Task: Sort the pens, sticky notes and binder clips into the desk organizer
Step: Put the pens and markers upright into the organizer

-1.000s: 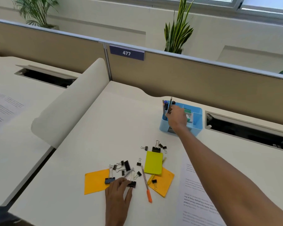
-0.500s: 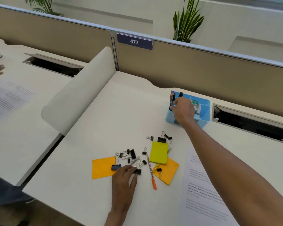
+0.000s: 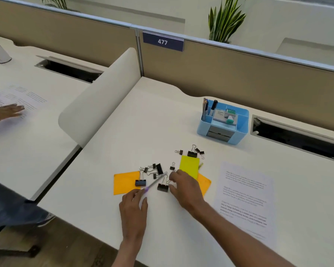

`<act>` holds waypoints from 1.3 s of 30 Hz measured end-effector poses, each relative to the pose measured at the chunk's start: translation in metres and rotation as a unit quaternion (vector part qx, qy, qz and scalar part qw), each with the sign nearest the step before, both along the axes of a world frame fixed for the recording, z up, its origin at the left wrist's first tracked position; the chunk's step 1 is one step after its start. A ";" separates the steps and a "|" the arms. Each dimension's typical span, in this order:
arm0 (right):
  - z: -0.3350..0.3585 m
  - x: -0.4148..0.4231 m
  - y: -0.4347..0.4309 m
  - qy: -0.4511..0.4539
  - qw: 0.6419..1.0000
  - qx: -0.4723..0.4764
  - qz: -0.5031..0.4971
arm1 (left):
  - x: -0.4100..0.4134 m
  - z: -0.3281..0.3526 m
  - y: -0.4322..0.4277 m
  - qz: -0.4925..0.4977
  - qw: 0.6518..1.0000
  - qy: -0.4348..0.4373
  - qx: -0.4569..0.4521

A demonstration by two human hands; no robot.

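The right hand (image 3: 185, 187) lies knuckles-up on the pile of stationery, fingers bent down. They hide what is beneath, so whether it has hold of anything cannot be told. The left hand (image 3: 133, 209) rests flat beside it, fingers nearly straight and holding nothing, fingertips at the purple end of a clear pen (image 3: 155, 182).

A black binder clip (image 3: 163, 186) sits between the two hands, just off the right fingertips. More binder clips (image 3: 152, 168) crowd the tabletop (image 3: 152, 122) just beyond both hands. Another clip (image 3: 140, 182) rests on an orange sticky note (image 3: 124, 182) ahead of the left hand. A yellow-green sticky pad (image 3: 189, 166) lies just past the right knuckles, and a printed sheet (image 3: 245, 197) lies to that hand's right.

Half a second ago the right hand was up at the organizer; it is now back at the pile.

The blue desk organizer (image 3: 243, 120) stands well beyond the right hand, with upright pens (image 3: 213, 107) in its left compartment.
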State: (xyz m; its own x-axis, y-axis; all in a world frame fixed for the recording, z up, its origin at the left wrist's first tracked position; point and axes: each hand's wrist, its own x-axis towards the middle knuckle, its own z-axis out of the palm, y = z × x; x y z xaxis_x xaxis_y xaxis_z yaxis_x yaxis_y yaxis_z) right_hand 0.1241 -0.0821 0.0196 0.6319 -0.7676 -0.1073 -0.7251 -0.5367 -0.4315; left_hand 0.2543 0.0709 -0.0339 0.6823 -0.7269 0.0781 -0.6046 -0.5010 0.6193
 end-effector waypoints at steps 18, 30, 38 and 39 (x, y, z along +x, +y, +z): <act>0.027 -0.029 0.033 -0.093 0.981 -0.028 -0.166 | -0.017 0.044 -0.015 -0.023 0.966 -0.021 -0.255; 0.072 -0.110 -0.075 -0.354 0.861 -0.133 -0.340 | -0.096 0.178 -0.236 -0.198 0.911 0.046 -0.358; 0.086 -0.148 -0.116 -0.358 0.839 -0.176 -0.370 | -0.135 0.180 -0.389 -0.294 0.931 0.024 -0.213; 0.086 -0.151 -0.121 -0.359 0.837 -0.180 -0.373 | -0.137 0.174 -0.402 -0.295 0.937 0.021 -0.188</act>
